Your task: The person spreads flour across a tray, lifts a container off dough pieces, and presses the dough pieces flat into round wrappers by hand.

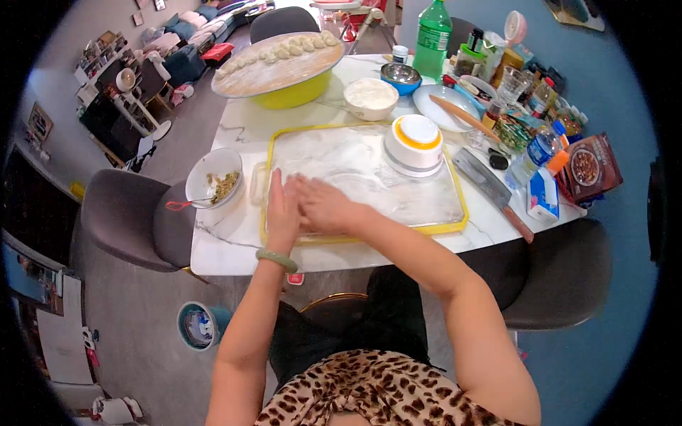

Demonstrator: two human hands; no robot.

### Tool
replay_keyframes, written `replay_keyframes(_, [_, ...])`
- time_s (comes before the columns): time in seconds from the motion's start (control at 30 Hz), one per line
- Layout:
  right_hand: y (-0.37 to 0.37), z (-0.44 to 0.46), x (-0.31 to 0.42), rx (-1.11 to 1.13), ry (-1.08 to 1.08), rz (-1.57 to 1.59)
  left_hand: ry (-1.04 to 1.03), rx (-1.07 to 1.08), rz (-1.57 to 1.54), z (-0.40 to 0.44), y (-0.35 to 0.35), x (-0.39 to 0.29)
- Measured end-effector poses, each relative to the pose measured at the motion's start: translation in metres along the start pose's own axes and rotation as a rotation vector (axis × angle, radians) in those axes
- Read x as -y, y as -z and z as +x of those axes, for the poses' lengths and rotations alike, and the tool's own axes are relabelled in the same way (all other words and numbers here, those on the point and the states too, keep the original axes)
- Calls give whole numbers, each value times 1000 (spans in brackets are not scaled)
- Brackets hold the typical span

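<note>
My left hand (283,206), with a green bangle on its wrist, is over the left edge of the floured board (348,153), seen edge-on with its fingers stretched out. Close against its right side is my right hand (323,204), fingers extended toward the left one. Nothing shows in either hand, though the space between the palms is hidden. The board has a yellow rim. On its back right corner stands a white round object with an orange ring (418,135). A bowl of filling (202,167) with a red-handled utensil sits left of my hands.
A large tray (249,79) of pale dough pieces rests on a green basin at the back left. Behind the board is a bowl of white powder (371,99). At the right lie a cleaver (483,177) and a rolling pin (462,115), beside bottles and packets.
</note>
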State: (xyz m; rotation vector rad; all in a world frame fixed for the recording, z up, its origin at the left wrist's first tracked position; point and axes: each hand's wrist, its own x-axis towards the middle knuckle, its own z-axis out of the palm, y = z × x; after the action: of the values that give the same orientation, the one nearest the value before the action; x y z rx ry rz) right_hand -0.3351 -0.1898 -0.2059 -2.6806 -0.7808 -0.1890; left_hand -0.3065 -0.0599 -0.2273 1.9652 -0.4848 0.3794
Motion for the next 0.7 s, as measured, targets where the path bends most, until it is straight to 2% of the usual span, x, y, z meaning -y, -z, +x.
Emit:
replay_keyframes(0.07, [1,-8,9,27,50,-33,167,114,-316,-4,12,-17])
replay_keyframes(0.1, [3,-13,13,59,110,-67,179,116,-265,-7,15,-30])
replay_keyframes(0.23, [28,-53,13,108,81,51,132,173,-121,-7,7,-30])
replay_keyframes(0.3, [29,-75,-9,129,-50,-85,43,208,11,-8,2,-32])
replay_keyframes(0.37, [47,-96,-21,144,-181,-125,46,218,-17,-9,0,-38])
replay_keyframes(0.47, [50,-113,-41,118,-234,-192,46,231,-87,-8,-3,-44])
replay_keyframes(0.5, [53,-110,-40,18,-177,-246,42,234,-131,-6,-5,-47])
replay_keyframes(0.53, [59,-105,-41,16,-177,-250,39,232,-132,-5,-7,-50])
replay_keyframes(0.6, [77,-84,-43,-124,-190,109,104,271,-345,0,-14,-59])
replay_keyframes(0.63, [88,-72,-41,-313,-135,185,105,271,-347,2,-16,-68])
replay_keyframes(0.67, [104,-62,-31,-308,-136,185,261,260,-528,6,-17,-80])
replay_keyframes(0.7, [124,-52,-17,-331,-267,239,416,245,-708,9,-17,-88])
